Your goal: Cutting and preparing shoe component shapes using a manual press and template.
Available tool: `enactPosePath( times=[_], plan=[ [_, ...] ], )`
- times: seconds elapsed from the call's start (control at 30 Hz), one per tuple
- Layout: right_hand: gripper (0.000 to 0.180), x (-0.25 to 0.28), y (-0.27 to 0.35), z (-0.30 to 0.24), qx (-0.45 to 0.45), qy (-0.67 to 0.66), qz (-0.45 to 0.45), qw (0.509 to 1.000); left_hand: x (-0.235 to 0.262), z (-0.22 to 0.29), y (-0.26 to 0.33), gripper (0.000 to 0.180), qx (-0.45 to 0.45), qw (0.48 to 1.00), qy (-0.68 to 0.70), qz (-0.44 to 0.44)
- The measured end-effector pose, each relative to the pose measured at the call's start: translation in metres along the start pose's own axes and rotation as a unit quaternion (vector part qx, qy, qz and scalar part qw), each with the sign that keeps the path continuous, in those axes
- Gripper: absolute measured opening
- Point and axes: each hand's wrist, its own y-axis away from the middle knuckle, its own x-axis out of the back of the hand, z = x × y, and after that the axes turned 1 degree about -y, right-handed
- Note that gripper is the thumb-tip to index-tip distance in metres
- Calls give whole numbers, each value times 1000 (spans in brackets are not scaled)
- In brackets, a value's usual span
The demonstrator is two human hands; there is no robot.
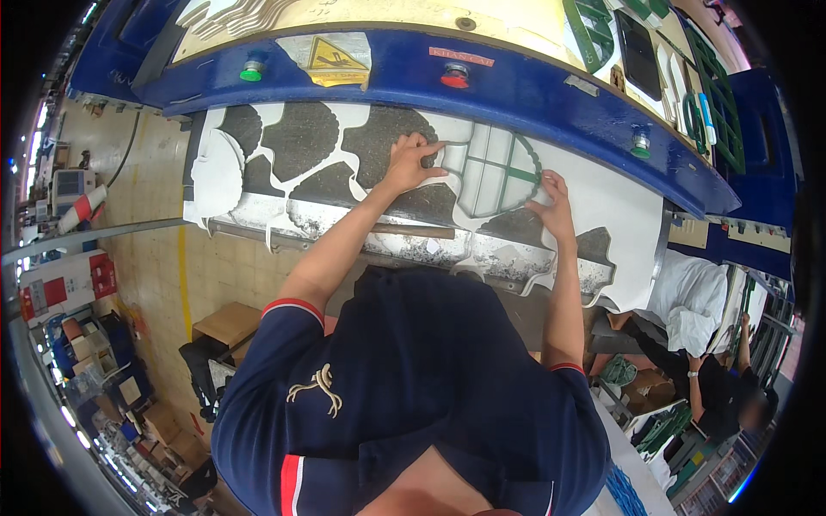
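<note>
A cutting die (492, 163), a metal outline with green cross-bars and a scalloped right edge, lies on a white sheet (632, 206). At its left end, my left hand (415, 162) grips the rim with thumb and forefinger apart. My right hand (555, 202) has its fingertips curled against the scalloped right edge. Left of the die, the sheet has several shaped holes, with a dark cutting board (383, 142) showing through. Narrow white strips run between the holes. A stack of white cut pieces (218, 176) rests on the board's left end.
The blue beam of a press (551, 73) crosses just beyond the die, with a green button (251, 69) and a red button (454, 76). A brown bar (413, 230) lies along the near edge. More green dies (589, 34) sit on top. Another person (723, 387) is at right.
</note>
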Motion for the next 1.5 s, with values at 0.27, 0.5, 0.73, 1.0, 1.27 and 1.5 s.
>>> enactPosePath(
  times=[0.27, 0.5, 0.73, 1.0, 1.27, 1.5],
  plan=[
    [72, -1, -1, 3, 2, 1, -4, 1000, 2, 3, 0, 64, 7, 1000, -8, -6],
    [73, -1, -2, 3, -13, -13, -10, 1000, 3, 2, -2, 65, 9, 1000, -10, -19],
    [75, 3, 1, -7, -19, 26, -11, 999, 10, 9, -1, 63, 7, 1000, -7, -25],
    [44, 23, -5, -10, -22, -11, 122, 992, 44, 23, 28, 19, -12, 990, 4, 143],
    [40, 97, -49, -46, -49, -280, 400, 871, 11, 22, 99, 20, -23, 996, 34, 73],
    [38, 122, -56, -48, -46, -248, 366, 896, 6, 24, 60, 23, 6, 992, 5, 125]
  ],
)
